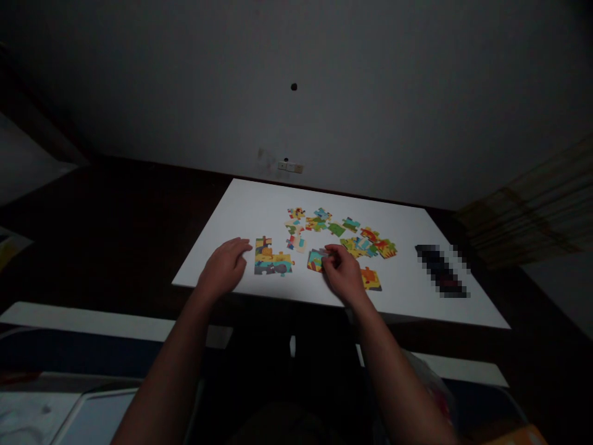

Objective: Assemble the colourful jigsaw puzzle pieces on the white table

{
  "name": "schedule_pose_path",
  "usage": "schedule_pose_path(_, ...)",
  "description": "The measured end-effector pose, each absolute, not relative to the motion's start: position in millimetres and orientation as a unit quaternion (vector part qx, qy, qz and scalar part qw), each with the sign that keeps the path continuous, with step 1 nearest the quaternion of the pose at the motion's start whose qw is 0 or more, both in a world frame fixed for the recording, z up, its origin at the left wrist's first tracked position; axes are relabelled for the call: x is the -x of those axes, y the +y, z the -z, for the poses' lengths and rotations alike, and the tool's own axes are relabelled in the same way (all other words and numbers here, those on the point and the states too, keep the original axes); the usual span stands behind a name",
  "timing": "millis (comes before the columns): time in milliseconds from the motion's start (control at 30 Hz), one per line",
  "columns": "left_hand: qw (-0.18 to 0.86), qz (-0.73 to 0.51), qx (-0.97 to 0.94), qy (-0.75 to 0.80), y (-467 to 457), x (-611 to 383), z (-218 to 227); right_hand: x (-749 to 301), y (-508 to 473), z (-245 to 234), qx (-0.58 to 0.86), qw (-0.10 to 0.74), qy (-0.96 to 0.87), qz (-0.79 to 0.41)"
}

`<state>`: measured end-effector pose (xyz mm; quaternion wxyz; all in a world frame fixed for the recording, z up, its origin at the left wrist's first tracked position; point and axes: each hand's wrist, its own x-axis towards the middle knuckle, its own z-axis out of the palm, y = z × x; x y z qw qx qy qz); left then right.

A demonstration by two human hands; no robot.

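Observation:
My left hand [224, 266] rests on the white table [210, 232], fingers stretched out and holding nothing. Just right of its fingertips lies a joined block of jigsaw puzzle pieces [273, 264] with a grey animal along the bottom. My right hand [343, 271] pinches a teal and yellow puzzle piece [315, 260] low over the table, its right side partly hidden by the fingers. Beside that wrist, an orange and yellow puzzle piece [371, 279] is partly covered. Farther back, several loose pieces spread in a curve, among them a green piece [336, 228].
A blurred dark object [441, 271] lies on the table's right side. Behind the table, the wall carries a socket strip [290, 167]. A striped curtain [523, 210] hangs at the right. Pale bench edges [92, 321] run below the table's front.

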<state>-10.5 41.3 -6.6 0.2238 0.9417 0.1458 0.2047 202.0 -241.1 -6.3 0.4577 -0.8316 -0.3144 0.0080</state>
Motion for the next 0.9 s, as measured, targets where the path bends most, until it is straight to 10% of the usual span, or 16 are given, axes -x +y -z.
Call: schedule_pose_path(900, 0.235, -0.234, -0.927, 0.179, 31.6, 21.4, -5.2, -187.9, -243.6, -2.6, 0.781, 0.527, -0.325, 0.076)
